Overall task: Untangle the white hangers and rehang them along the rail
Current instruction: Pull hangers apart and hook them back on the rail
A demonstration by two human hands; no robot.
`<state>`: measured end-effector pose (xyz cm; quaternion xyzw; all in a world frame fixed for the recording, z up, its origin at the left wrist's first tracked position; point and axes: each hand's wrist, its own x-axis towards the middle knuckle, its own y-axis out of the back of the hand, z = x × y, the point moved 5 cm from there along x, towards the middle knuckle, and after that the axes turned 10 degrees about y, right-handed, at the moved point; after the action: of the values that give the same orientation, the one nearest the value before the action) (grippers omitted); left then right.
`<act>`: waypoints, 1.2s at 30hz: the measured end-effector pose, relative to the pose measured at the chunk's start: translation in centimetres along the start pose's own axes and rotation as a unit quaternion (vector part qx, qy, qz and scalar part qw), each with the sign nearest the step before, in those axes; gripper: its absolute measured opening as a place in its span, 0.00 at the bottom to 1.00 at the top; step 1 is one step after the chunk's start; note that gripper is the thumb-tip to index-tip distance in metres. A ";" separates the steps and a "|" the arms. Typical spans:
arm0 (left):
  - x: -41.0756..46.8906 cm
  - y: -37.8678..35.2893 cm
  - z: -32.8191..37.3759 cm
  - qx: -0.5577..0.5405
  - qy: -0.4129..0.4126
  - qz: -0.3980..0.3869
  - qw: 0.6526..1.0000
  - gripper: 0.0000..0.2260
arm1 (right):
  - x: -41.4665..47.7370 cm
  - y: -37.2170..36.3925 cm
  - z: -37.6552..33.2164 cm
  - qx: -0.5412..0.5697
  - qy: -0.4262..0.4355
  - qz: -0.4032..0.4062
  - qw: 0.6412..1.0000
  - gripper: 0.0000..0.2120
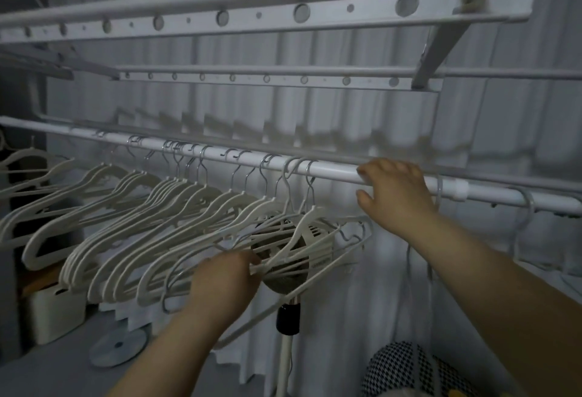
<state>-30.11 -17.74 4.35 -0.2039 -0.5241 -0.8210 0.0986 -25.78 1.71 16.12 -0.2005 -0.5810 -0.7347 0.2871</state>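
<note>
Several white hangers [132,226] with metal hooks hang bunched along the white rail [220,154], from the left to the middle. The rightmost ones [315,239] cross each other in a tangle. My left hand [226,277] is closed on the lower bars of that tangled bunch. Up on the rail, my right hand [393,188] rests just right of the last hook, fingers curled over the tube. Whether it also holds a hook there is hidden. A thin clear hanger [522,223] hangs alone further right.
A drying rack with perforated bars [252,15] spans overhead. A white curtain [346,119] hangs behind the rail. A standing fan [289,270] on a pole is behind the tangled hangers. A white box [53,311] sits low left, a checked fabric item [409,371] low right.
</note>
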 end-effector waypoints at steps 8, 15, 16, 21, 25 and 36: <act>-2.2 -0.7 3.7 -0.116 -0.148 -0.070 0.980 0.10 | -0.3 0.0 -0.5 0.027 0.003 0.014 1.000 0.22; -2.9 0.6 5.4 -0.173 -0.223 0.005 0.959 0.13 | 0.0 -0.1 -0.1 0.009 0.007 -0.009 1.000 0.25; -2.4 1.3 4.8 -0.165 -0.221 0.079 0.958 0.14 | 0.1 -0.3 0.1 0.002 0.002 -0.020 1.000 0.24; 0.0 3.1 1.7 -0.012 -0.073 0.190 0.979 0.13 | 0.5 -0.7 1.0 -0.007 -0.018 -0.021 1.000 0.21; 1.0 1.7 0.2 0.042 0.017 0.095 0.994 0.13 | 0.2 -0.6 1.8 -0.013 -0.032 -0.017 0.999 0.21; 2.1 0.7 1.1 0.018 0.021 0.055 0.998 0.12 | -1.1 -0.1 3.5 -0.039 -0.032 -0.038 0.998 0.22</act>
<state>-31.50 -16.91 6.31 -0.2131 -0.5245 -0.8089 0.1589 -25.09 5.35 16.22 -0.2123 -0.5682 -0.7603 0.2325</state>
